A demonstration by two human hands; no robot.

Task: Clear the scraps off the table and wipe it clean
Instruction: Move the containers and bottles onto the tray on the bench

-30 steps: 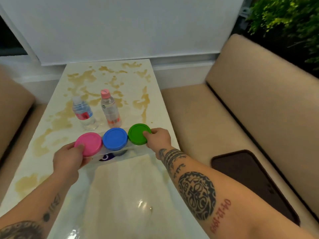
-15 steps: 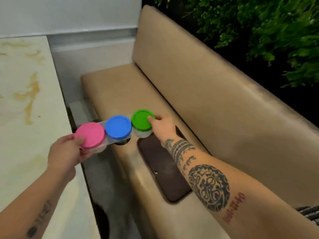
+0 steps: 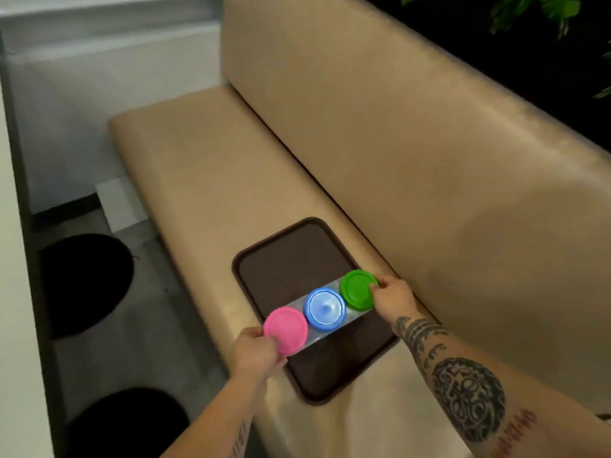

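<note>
A clear strip of three joined containers [image 3: 325,311] has a pink lid [image 3: 286,329], a blue lid [image 3: 324,309] and a green lid [image 3: 358,289]. It lies across a dark brown tray [image 3: 281,262] on the beige bench seat. My left hand [image 3: 256,353] grips the pink end, with the thumb on the lid. At the green end my right hand [image 3: 393,299] pinches the lid's rim. Whether the strip touches the tray or hangs just above it is unclear.
The beige bench [image 3: 205,180] and its backrest [image 3: 413,133] fill the right. The table's pale edge [image 3: 10,292] runs down the far left. Two dark round shapes [image 3: 86,282] sit on the grey floor between table and bench. Green plants are at top right.
Both hands carried the strip of containers from the table rightward over the bench and down onto the brown tray. The view swung right, so the table and bottles left the frame.
</note>
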